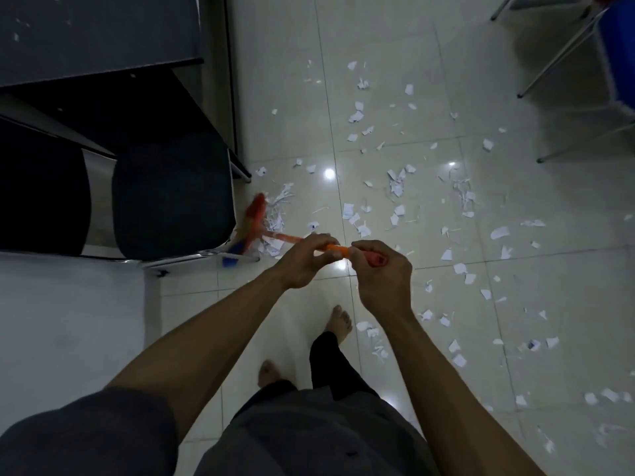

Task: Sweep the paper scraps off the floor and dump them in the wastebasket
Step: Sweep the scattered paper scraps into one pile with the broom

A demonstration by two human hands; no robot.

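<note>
Both my hands hold an orange broom by its handle [338, 249]. My left hand [305, 261] grips the handle lower down, and my right hand [379, 273] grips its red top end. The broom head [252, 223], orange with a blue tip, is blurred and lies on the floor beside the chair's front edge, against a small heap of white paper scraps [278, 209]. Many more paper scraps [398, 187] are scattered over the pale tiled floor ahead and to my right. No wastebasket shows in the head view.
A black chair [165, 194] with chrome legs stands at my left, under a dark desk [99, 32]. Metal legs of other chairs [556, 63] and a blue seat [618, 53] are at the far right. My bare feet [338, 321] stand on the tiles below my hands.
</note>
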